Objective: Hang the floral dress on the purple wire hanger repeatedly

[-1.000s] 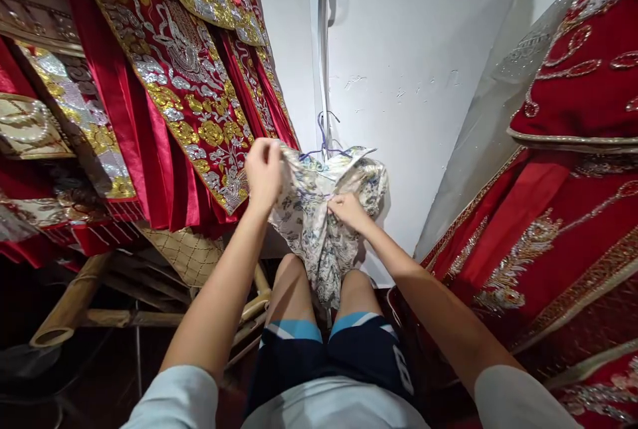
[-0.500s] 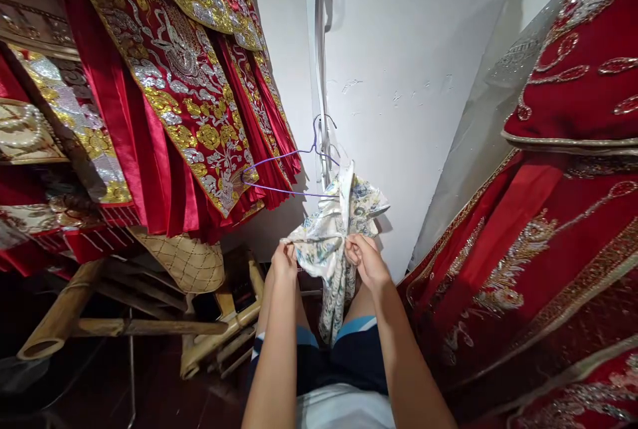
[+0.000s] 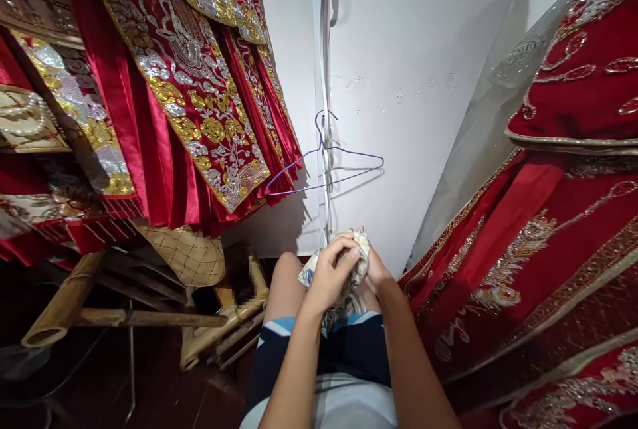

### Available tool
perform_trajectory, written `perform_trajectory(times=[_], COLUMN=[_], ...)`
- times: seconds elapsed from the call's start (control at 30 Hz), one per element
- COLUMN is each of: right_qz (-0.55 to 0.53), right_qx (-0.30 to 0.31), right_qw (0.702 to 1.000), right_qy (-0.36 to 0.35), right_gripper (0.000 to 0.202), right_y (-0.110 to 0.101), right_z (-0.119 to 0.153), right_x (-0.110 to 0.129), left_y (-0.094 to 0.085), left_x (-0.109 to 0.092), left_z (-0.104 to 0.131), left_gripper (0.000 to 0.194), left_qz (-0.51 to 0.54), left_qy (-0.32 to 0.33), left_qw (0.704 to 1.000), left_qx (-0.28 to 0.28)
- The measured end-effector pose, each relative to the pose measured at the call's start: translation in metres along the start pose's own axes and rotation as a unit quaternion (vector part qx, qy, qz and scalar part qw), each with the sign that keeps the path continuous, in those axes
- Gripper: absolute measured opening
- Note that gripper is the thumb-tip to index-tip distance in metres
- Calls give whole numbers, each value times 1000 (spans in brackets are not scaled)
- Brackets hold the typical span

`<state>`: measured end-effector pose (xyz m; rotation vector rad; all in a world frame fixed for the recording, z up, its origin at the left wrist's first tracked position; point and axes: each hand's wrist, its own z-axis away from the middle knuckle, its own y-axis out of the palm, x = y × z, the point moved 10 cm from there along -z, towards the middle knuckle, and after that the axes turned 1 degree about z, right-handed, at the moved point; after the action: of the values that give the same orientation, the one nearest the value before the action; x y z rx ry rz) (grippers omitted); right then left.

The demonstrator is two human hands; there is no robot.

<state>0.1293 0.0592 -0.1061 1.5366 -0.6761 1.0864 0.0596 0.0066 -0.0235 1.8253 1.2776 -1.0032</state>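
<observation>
A white floral garment (image 3: 361, 253) is bunched between my two hands, low in front of my thighs, with part of it hanging below. My left hand (image 3: 333, 268) wraps its fingers round the bunched cloth. Against the cloth from the right is my right hand (image 3: 375, 269), closed on it, with its fingers mostly hidden behind the fabric. Above both hands, a bare purple wire hanger (image 3: 356, 152) hangs at a white vertical strip (image 3: 323, 50) on the wall.
Red embroidered garments hang at the left (image 3: 199, 97) and at the right (image 3: 563, 216). A bamboo chair (image 3: 154, 318) stands low at the left. The white wall (image 3: 399, 37) is straight ahead.
The floral garment has come off the hanger, which now hangs bare. It has moved down and is bunched up. My left hand has moved right, close to my right hand.
</observation>
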Motion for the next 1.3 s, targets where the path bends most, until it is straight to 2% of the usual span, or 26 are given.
perform_trajectory(times=[0.07, 0.13, 0.2, 0.27, 0.33, 0.37, 0.4, 0.43, 0.5, 0.57, 0.63, 0.7, 0.73, 0.8, 0.87, 0.97, 1.0, 1.03, 1.07, 1.13, 1.17, 1.23, 1.3], right_qz=[-47, -71, -79, -86, -82, -72, -59, -41, 5, 79, 170, 263, 308, 386, 437, 449, 441, 428, 414, 392, 398, 440, 482], right_qx=[47, 70, 89, 112, 150, 174, 201, 231, 296, 369, 423, 432, 424, 395, 357, 242, 187, 131, 77, -8, -40, -87, -105], right_qw=[997, 992, 988, 986, 984, 980, 976, 969, 946, 908, 865, 837, 828, 814, 812, 859, 878, 893, 903, 904, 895, 864, 841], right_qy=[46, 79, 97, 84, 60, 57, 63, 80, 129, 181, 210, 208, 199, 178, 150, 55, 8, -39, -87, -169, -200, -229, -224], right_gripper=[58, 62, 62, 57, 47, 44, 41, 40, 39, 41, 44, 40, 37, 30, 27, 22, 20, 20, 22, 34, 39, 43, 37], right_y=[6, 8, 12, 20, 34, 41, 48, 55, 66, 73, 72, 65, 60, 49, 38, 20, 12, 5, -1, -10, -12, -15, -18], right_z=[3, 6, 6, 3, 0, -1, 0, 2, 10, 25, 41, 47, 47, 42, 31, -4, -19, -34, -48, -76, -89, -114, -132], right_x=[-11, -13, -7, 8, 23, 27, 29, 29, 26, 24, 30, 46, 56, 78, 99, 133, 144, 153, 159, 164, 163, 155, 144], left_y=[19, 31, 30, 3, -39, -55, -63, -62, -42, -20, -15, -23, -29, -46, -77, -140, -158, -172, -182, -191, -195, -210, -225], left_x=[-10, -18, -26, -38, -50, -52, -52, -45, -18, 11, 30, 37, 38, 42, 48, 49, 45, 37, 27, 5, -6, -19, -20], left_z=[6, 12, 14, 5, -12, -21, -31, -41, -51, -42, -28, -16, -10, -2, -2, -15, -21, -27, -34, -49, -57, -70, -76], left_gripper=[17, 17, 18, 25, 31, 33, 34, 37, 52, 66, 67, 63, 64, 63, 54, 24, 15, 12, 14, 19, 19, 16, 19], left_qz=[-77, -118, -140, -142, -130, -124, -122, -122, -123, -149, -201, -267, -305, -401, -511, -657, -685, -701, -704, -672, -641, -560, -502], left_qy=[16, 28, 36, 48, 71, 80, 85, 73, 11, -53, -77, -67, -57, -44, -60, -135, -154, -161, -155, -122, -111, -131, -178], left_qw=[996, 987, 980, 985, 989, 988, 988, 990, 986, 964, 943, 923, 905, 850, 782, 686, 666, 658, 665, 715, 749, 816, 846], left_qx=[47, 106, 138, 90, -13, -45, -45, -15, 108, 215, 253, 270, 292, 339, 351, 283, 253, 223, 195, 150, 123, 51, -19])
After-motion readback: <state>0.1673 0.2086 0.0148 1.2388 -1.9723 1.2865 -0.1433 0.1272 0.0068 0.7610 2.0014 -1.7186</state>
